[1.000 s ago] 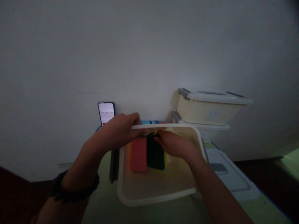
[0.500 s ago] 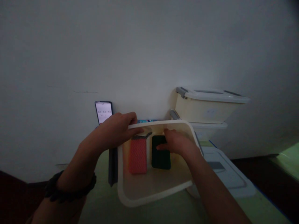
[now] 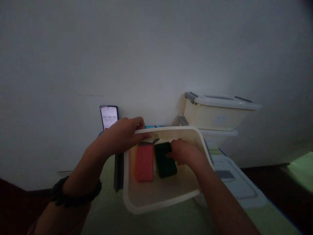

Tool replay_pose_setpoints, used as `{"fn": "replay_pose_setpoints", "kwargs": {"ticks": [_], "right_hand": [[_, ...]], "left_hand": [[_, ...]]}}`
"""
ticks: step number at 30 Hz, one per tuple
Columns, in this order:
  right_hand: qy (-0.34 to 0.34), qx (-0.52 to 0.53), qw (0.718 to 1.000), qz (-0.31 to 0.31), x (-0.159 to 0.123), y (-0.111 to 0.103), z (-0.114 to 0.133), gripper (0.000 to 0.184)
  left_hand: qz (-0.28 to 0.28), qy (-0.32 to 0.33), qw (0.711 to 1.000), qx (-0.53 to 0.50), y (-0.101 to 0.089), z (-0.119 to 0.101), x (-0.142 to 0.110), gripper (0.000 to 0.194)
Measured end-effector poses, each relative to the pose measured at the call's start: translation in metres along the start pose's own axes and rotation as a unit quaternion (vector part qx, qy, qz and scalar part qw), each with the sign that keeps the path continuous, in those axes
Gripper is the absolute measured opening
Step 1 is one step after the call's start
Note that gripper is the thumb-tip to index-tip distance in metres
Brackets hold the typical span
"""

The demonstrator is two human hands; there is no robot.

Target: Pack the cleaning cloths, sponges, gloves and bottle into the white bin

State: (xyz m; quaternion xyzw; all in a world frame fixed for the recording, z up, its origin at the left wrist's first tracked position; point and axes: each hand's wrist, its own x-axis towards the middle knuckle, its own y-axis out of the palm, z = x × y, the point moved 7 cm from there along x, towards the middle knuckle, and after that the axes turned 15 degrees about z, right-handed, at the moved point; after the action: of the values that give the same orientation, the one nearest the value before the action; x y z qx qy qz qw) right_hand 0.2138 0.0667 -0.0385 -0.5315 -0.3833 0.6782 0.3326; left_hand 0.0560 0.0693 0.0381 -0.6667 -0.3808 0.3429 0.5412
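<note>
Right hand (image 3: pixel 182 152): in from five o'clock, fingers bent, my thumb over the green sponge (image 3: pixel 165 167); whether clamped, I can't tell.
Sponges: mid-bin (image 3: pixel 146 195), pink sponge (image 3: pixel 145 163) at the green one's nine.
Left hand (image 3: pixel 132 133): clamped on the rim, ten o'clock.
Phone (image 3: pixel 109 117): beyond it.

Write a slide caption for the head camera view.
Left hand gripping a white storage bin by its rim, right hand touching a dark green scouring sponge inside, beside a pink sponge.
</note>
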Motion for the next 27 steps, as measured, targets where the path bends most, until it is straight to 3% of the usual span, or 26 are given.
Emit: {"fn": "replay_pose_setpoints", "kwargs": {"ticks": [5,21,27], "right_hand": [[0.045,-0.034,0.998,-0.014,-0.003,-0.001,0.002,0.030],[0.049,-0.070,0.996,0.025,0.002,0.008,0.005,0.032],[-0.012,-0.077,0.996,0.047,-0.004,0.004,0.015,0.026]], "left_hand": [[0.001,0.012,1.000,-0.029,0.000,-0.001,0.001,0.037],[-0.002,0.014,1.000,0.003,0.000,-0.005,-0.001,0.037],[-0.001,0.014,1.000,0.010,-0.002,-0.007,0.000,0.038]]}}
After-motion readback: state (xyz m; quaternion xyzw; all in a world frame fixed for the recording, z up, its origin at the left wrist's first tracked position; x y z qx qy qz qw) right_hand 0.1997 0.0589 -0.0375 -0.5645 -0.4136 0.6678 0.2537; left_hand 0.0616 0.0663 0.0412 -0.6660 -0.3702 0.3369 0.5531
